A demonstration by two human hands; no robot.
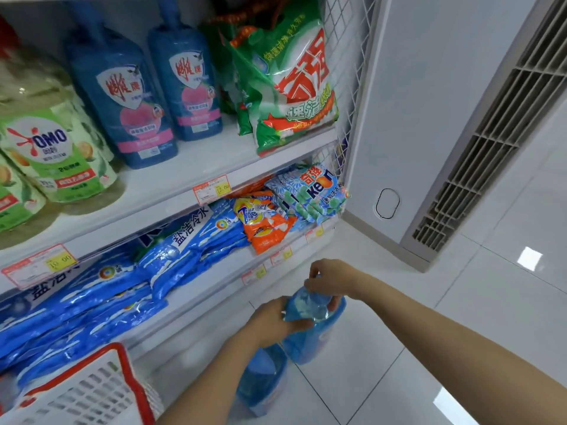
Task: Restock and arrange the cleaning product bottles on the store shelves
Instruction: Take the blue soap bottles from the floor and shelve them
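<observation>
A crinkled blue pouch (308, 306) is held low in front of the bottom shelf (214, 282), just above two blue bottles (264, 381) standing on the floor (429, 302). The left hand (274, 322) grips the pouch's lower edge with curled fingers, and the right hand (329, 279) pinches its top. A red basket (130, 363) sits at the left.

Both arms reach down, left grip (273, 323) and right grip (328, 278) pinching one blue pouch (306, 308) between them.
</observation>
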